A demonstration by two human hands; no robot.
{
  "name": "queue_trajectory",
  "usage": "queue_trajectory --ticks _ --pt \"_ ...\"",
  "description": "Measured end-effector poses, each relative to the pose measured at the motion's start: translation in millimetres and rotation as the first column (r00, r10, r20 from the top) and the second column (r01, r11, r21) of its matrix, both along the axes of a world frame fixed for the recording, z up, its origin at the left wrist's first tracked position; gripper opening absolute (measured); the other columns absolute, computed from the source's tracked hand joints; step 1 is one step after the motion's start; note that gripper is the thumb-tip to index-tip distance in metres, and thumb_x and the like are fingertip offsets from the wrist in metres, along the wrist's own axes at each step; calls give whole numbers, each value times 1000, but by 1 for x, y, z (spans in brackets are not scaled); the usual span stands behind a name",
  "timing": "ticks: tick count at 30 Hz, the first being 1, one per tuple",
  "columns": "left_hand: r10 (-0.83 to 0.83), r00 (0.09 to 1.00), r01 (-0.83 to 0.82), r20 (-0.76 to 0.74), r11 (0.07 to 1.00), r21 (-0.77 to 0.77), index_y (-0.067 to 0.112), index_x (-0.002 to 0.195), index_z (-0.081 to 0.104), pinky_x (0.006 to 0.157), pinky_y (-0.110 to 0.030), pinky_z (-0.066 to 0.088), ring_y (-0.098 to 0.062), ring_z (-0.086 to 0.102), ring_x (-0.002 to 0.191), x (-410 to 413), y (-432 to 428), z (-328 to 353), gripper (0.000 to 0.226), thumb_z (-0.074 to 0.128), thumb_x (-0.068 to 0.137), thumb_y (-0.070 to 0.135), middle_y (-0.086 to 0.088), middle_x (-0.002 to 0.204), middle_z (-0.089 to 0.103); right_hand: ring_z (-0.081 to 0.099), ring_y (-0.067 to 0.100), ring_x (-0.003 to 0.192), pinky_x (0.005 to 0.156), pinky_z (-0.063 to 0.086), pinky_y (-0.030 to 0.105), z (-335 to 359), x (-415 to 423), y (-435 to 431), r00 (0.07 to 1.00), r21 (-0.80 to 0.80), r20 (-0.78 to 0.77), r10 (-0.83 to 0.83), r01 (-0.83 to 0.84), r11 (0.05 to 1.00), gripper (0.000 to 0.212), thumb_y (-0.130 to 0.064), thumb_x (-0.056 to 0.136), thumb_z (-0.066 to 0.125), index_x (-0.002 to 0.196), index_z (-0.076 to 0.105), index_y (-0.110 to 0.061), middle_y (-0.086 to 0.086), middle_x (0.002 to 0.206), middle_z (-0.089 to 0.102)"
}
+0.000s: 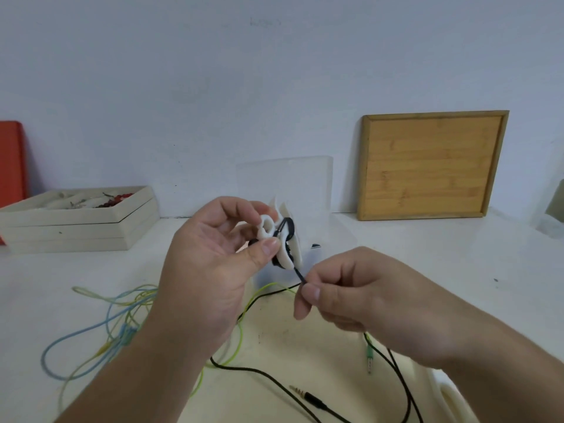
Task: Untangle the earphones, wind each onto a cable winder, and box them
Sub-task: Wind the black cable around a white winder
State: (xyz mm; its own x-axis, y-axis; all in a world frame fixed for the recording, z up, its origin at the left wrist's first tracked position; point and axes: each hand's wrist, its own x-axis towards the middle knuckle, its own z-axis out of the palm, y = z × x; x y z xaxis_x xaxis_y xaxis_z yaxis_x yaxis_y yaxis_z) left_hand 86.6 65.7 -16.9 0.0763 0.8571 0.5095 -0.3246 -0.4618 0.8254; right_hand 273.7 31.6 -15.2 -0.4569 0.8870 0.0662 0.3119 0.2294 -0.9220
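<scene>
My left hand grips a white cable winder above the table, with black earphone cable looped round it. My right hand pinches that black cable just below the winder, between thumb and forefinger. The rest of the black cable trails down over the table to its gold jack. Green and blue earphone cables lie tangled at the left, and a green jack lies under my right wrist. A clear plastic box stands behind my hands.
Stacked cream trays with small items sit at the back left beside a red panel. A wooden board leans on the wall at the back right. A white winder lies near the bottom right edge.
</scene>
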Motion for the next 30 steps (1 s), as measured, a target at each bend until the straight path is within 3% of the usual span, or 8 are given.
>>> queue_trajectory --ticks 5,10,14,18,22,26,28,30 --pt "55 989 -45 -138 996 76 24 70 62 76 -29 54 -18 66 87 -3 0 -1 31 74 60 -4 1 90 71 30 14 53 53 25 26 7 7 -2 999 2 -18 36 -36 999 30 -34 86 58 82 76 -11 -3 55 37" --pt "65 968 -37 -241 992 121 13 73 57 75 -27 57 -16 69 88 9 -7 -6 23 69 65 -6 -1 88 71 27 22 54 50 21 31 7 2 -5 993 0 19 116 -116 993 30 -33 90 55 82 75 -11 4 55 37" --pt "53 952 -18 -302 993 118 19 71 60 74 -27 56 -12 68 90 4 -5 -5 25 68 66 -4 2 91 71 30 9 45 45 26 17 16 11 -6 998 22 -62 13 -12 1000 28 -27 85 58 69 71 -8 -5 47 38" --pt "-77 930 103 -359 993 54 24 73 63 74 -26 55 -16 66 91 6 -7 -7 30 69 65 -5 2 93 72 29 11 45 44 25 18 19 16 -3 975 62 -182 -128 141 988 26 -24 79 58 64 69 -5 0 47 37" --pt "-253 931 252 -262 967 -39 21 76 64 75 -24 52 -16 64 89 8 -7 -10 27 77 63 1 -1 94 71 31 17 51 50 27 34 16 16 -1 954 212 -122 -272 293 932 28 -35 81 58 68 71 -13 1 51 38" --pt "-361 914 344 -184 931 -120 19 78 64 73 -26 52 -19 62 87 5 -4 -12 23 76 63 6 -5 96 69 35 10 47 47 30 17 15 16 0 918 366 -95 -385 392 844 32 -39 92 64 68 68 -19 -4 48 41" --pt "-405 904 386 -141 912 -141 18 78 64 72 -27 53 -21 61 86 6 -5 -12 23 74 64 4 -7 96 68 53 16 53 53 44 20 14 14 2 902 338 -114 -417 430 837 26 -35 89 63 71 69 -16 5 59 60" --pt "-428 897 412 -113 900 -141 18 79 64 74 -28 53 -22 61 86 7 -7 -12 24 74 65 2 -8 96 67 67 21 65 61 55 31 12 11 3 908 163 -227 -352 392 905 26 -27 93 60 80 68 -5 8 73 71"
